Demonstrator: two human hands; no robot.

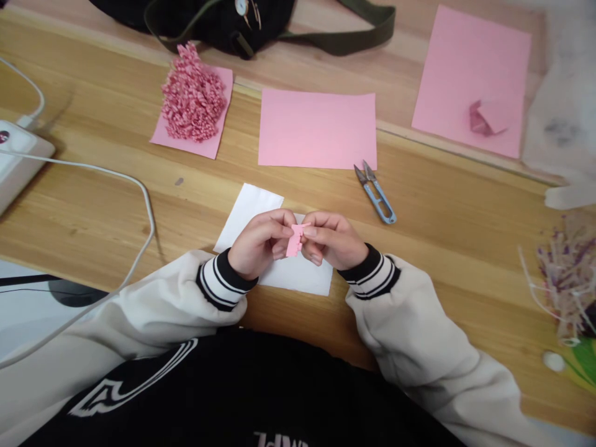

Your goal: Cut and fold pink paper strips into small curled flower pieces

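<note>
A small strip of pink paper [293, 244] with a fringed right edge is pinched between my two hands. My left hand [261, 239] is closed on its left side, thumb on top. My right hand [336, 237] is closed at its fringed edge, thumb and fingertips pressed together. Under my hands lie white sheets of paper [302, 276], partly covered. To the right and beyond, blue-handled thread snips [378, 197] rest on the table, their tips by a pink sheet [317, 130].
A heap of curled pink paper pieces [193, 99] sits on pink paper at the back left. A folded pink piece [487, 118] lies on another pink sheet [470, 59]. A white power bank-like box [23, 155] trails a cable [148, 211]. Dried stems [568, 273] stand at the right.
</note>
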